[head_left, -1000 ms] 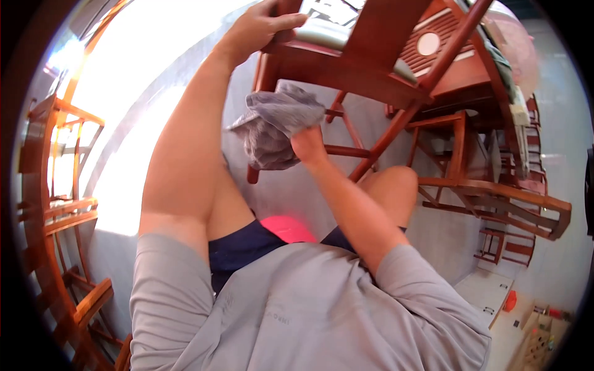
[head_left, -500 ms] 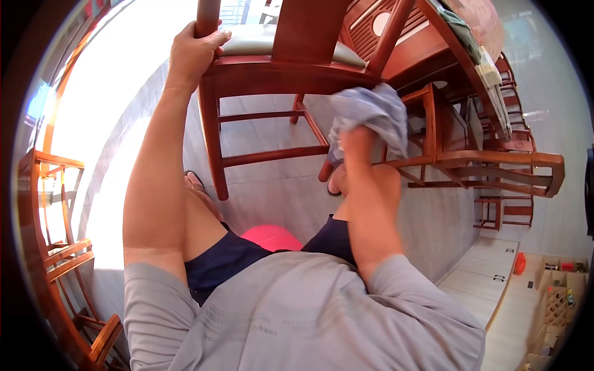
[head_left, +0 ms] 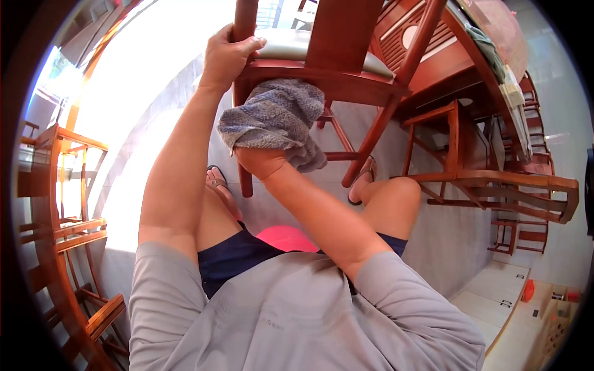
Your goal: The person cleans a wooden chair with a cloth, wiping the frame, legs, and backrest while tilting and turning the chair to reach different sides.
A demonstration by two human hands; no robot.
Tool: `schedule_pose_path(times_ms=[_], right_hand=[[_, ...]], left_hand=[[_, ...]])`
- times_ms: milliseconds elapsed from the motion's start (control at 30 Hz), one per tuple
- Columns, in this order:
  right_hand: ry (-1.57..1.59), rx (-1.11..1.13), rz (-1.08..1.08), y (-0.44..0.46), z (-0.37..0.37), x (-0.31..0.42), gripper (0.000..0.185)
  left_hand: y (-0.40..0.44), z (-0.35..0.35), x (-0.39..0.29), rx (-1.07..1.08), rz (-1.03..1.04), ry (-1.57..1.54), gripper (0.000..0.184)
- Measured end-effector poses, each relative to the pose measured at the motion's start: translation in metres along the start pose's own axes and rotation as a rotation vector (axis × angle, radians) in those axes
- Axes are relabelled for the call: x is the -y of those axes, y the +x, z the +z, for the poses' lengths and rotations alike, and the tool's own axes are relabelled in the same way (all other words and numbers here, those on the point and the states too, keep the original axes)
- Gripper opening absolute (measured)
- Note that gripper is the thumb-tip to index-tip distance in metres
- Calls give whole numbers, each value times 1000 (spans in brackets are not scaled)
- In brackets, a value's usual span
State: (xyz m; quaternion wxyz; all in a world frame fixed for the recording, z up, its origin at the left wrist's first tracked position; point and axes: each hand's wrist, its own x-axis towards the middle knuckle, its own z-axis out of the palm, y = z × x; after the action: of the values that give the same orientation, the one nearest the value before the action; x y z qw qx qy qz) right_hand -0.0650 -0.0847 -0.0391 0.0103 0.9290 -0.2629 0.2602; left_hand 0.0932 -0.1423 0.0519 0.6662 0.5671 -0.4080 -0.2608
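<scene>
A reddish-brown wooden chair (head_left: 359, 89) with a pale seat pad (head_left: 284, 46) stands in front of me, its back towards me. My left hand (head_left: 229, 57) grips the chair's left back post, thumb towards the seat. Bunched over my right hand (head_left: 263, 159) is a grey-blue terry cloth (head_left: 275, 114), held against the chair's rear rail and the top of its left leg. The cloth hides most of my right fingers.
A second wooden chair (head_left: 455, 142) lies or leans at the right, beside a wooden table (head_left: 461, 68) with cloths on its edge. More wooden furniture (head_left: 68, 241) stands at the left. Under me is a pink seat (head_left: 286, 238). White cabinets (head_left: 492, 287) line the lower right.
My right hand has swept the cloth from the chair's right side to its left. The left hand keeps its hold on the post. The whole view has shifted slightly.
</scene>
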Motion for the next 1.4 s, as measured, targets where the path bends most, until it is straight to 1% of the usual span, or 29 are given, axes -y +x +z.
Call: schedule_pose_path(times_ms=[33,133,167,267,333,367,433,467,500,567,600,667,700,733,767,800,833,900,1033,1133,1233,1267,1300,1367,1400], right_hand=[[82,76,-21,-3,-4,5,31],[194,-101,-112,7,-26,22,34],[173,133,-48,-2,-38,20,39],[245,-90,-101,-43,-55,-16,42],[429,-103,86,-86,-37,-59,41],[196,-231,45,-95,-49,-81,37],[-105,-235,44,-103,-95,-128,30],[-165,-114,92,-97,-124,-144,28],[-341,265,336,-67,-159,-142,35],[-608,516,553,-39,-172,-177,40],[-707,385,522,-57,-143,-220,38],[-861,-1,380,-90,-62,-281,36],[-752,113,479,-66,-75,-244,37],[-640,229,567,-39,-86,-196,38],[-488,50,530,-37,-65,-177,38],[-434,-19,497,-33,-54,-157,38],[-400,-50,450,-27,-47,-133,39],[-339,-81,354,-18,-33,-86,39],[-333,-59,215,-2,-22,-18,41],[-286,-41,176,6,-17,-1,43],[-158,-50,157,11,-16,0,38],[-229,66,173,12,-17,4,41],[-311,178,200,25,-38,18,43],[-49,-34,303,10,-23,4,49],[-74,-6,241,10,-36,-7,46]], left_hand=[[0,-1,3,6,6,16,40],[-9,0,3,29,13,-3,39],[-11,0,4,33,26,15,39],[-20,-3,0,57,54,48,41],[-28,-3,-7,43,39,127,44],[-31,-1,-7,35,65,128,45],[-32,-3,-3,49,86,113,46],[-32,-5,-4,84,59,85,45],[-34,-4,-11,96,22,81,45],[-40,-1,-23,99,-29,91,43],[-38,1,-20,108,-47,20,46],[-33,-3,-13,104,-84,-109,55],[-35,-4,-15,92,-101,-193,71],[-36,-3,-14,62,-52,-217,75],[-34,-4,-13,64,-64,-253,74],[-32,-5,-13,74,-74,-289,73],[-32,-6,-14,90,-97,-283,72],[-27,-7,-8,117,-70,-302,70],[-26,-9,-8,144,-71,-303,67],[-24,-11,-6,156,-71,-331,67],[-17,-15,0,144,-94,-330,66],[-15,-15,3,147,-104,-325,65],[-15,-15,5,145,-97,-333,65],[-13,-16,8,167,-105,-334,63],[-10,-14,13,159,-83,-328,55]])
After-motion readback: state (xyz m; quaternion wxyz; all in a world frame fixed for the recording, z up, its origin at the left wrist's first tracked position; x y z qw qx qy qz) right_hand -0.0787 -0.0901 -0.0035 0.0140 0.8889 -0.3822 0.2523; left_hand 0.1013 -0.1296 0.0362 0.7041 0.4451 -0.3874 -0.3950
